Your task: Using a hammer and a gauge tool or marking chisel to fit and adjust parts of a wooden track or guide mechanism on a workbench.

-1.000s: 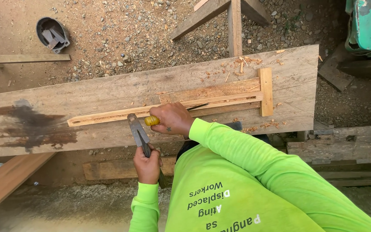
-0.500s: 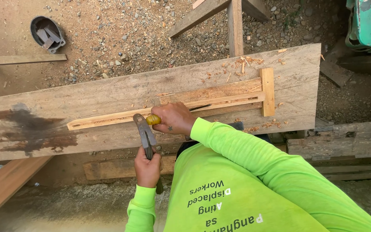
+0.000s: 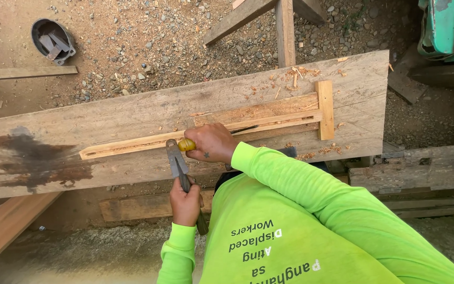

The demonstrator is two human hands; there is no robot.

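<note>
Gripping a hammer [image 3: 177, 160] now dropped onto the yellow chisel [image 3: 186, 144], the left hand [image 3: 186, 202] stays fisted; right hand [image 3: 214, 143] clasps that chisel mid-frame.

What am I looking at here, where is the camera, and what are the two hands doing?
The camera sits on the person's head and looks straight down, so the bright green shirt fills the bottom. No machine: two bare hands. The left hand grips a hammer by its handle. The right hand holds a yellow-handled tool, probably a chisel, against a pale wooden strip lying on a wide weathered plank. Wood shavings lie scattered there. On the gravel beyond stands a dark bucket.
</note>
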